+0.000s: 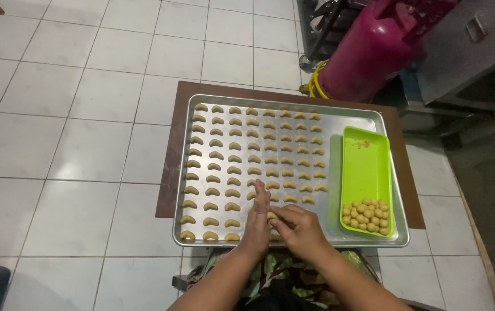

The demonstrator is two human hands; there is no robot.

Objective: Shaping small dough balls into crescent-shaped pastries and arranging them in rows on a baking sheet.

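1. The white tiled floor (86,144) fills the left and top of the frame, glossy, with dark grout lines; a magenta gas cylinder (368,55) with a yellow hose (316,78) stands at upper right beside a grey metal cabinet (472,46).
2. Your low brown desk (172,144) sits at centre, almost wholly covered by a shiny aluminium baking tray (339,129) with a rolled rim.
3. On the tray's right side lies a lime-green plastic tray (365,167), rectangular and smooth, with a cluster of small round dough balls (366,214) at its near end.
4. The crescent-shaped dough pieces (242,150), pale tan and matte, stand in neat rows from the tray's far edge down to the lower centre; the near right corner is still bare, so the laying-out looks well over halfway.
5. Your left hand (257,222) stands edge-on, fingers together and straight, pressed against your right hand (296,227), whose fingers curl in at lower centre. You appear to be shaping one piece between them; the piece itself is hidden, so whether they clamp on it cannot be told.
6. By the look of it, the next piece calls for a gentle set-down in line with the last unfinished row.
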